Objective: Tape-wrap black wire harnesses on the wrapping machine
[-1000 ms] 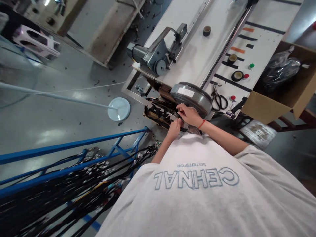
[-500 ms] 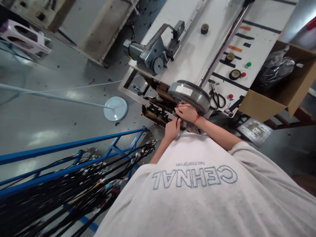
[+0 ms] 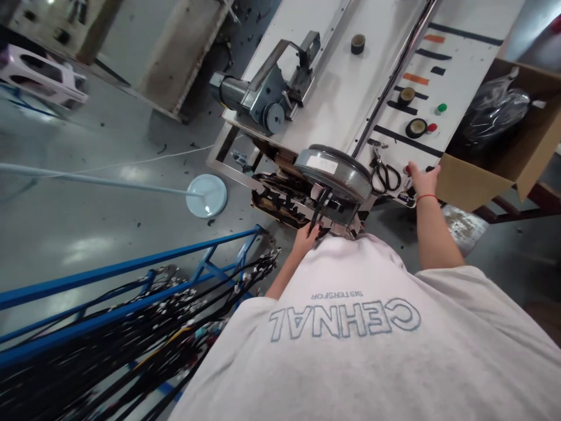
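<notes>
My left hand (image 3: 307,235) is closed round a bundle of black cables (image 3: 319,206) that runs up into the round grey drum (image 3: 333,171) at the near end of the white machine table (image 3: 342,93). My right hand (image 3: 421,179), with a red string at the wrist, has its fingers out on the table's near right corner, right by a red button (image 3: 408,170) and beside black-handled scissors (image 3: 385,173). My grey shirt fills the lower view and hides both upper arms.
A cardboard box (image 3: 508,158) with a black plastic-wrapped bundle stands right of the table. Tape rolls (image 3: 416,127), a green button (image 3: 442,108) and a motor unit (image 3: 258,99) are on the table. At lower left stands a blue rack (image 3: 109,275) hung with black wire harnesses. A white round base (image 3: 207,195) lies on the floor.
My right hand has left the cables at the drum and moved right to the table corner by the red button. My left hand stays on the cable bundle.
</notes>
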